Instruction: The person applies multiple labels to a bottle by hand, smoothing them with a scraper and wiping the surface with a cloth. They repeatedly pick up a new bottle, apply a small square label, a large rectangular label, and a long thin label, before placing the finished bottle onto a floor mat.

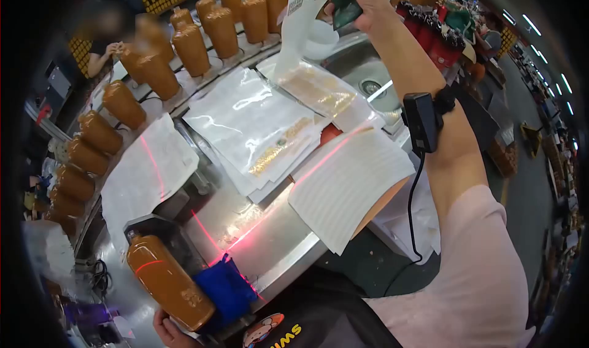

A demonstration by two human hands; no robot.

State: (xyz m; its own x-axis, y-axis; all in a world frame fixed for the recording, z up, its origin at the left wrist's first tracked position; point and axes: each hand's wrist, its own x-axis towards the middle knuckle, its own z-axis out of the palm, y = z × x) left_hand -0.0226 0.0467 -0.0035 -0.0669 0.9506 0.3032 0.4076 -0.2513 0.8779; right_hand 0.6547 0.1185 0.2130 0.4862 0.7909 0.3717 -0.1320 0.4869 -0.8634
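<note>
A brown bottle (169,280) lies tilted in a metal holder beside a blue cloth pad (226,290). My left hand (169,331) is at the bottle's lower end, fingers curled against its side and partly hidden by it. Reaching far forward over the sink, my right hand (368,7) is closed around a flat dark green piece (346,10), which looks like a scraper. From its fingertips hangs a white printed sheet (299,26) with square codes. Below it lie clear and white decal sheets (236,112) with gold print.
Brown bottles (222,32) stand in a curved row along the conveyor. A metal sink (368,81) holds a white bowl (321,40). A stack of white foam sheets (350,185) overhangs the bench edge. Red laser lines cross the metal bench (270,243). Another person's hand (114,48) touches a bottle.
</note>
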